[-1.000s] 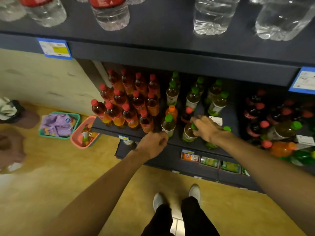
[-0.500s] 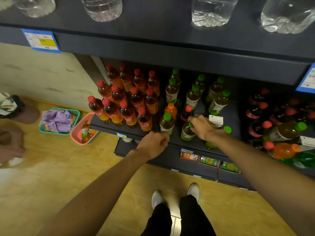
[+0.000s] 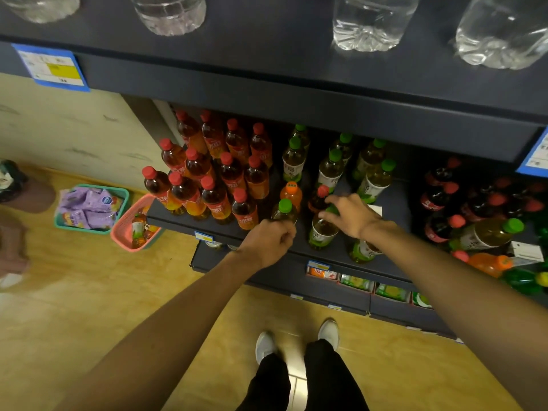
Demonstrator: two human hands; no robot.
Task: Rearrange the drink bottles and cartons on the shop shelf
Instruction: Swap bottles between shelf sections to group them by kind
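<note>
Legibly, "绿茶" on green-capped bottle [image 3: 293,161] label only.

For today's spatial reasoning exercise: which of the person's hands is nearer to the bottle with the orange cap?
Left. The left hand sits just in front of the orange-capped bottle, below the green-capped bottle beside it. The right hand is further off to its right, on another green-capped bottle's top.

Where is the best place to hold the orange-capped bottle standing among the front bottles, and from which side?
Probably the neck just under the cap of the orange-capped bottle, taken from above. It stands upright with a green-capped bottle in front and red-capped bottles beside it, so its body is boxed in and only the top is free.
</note>
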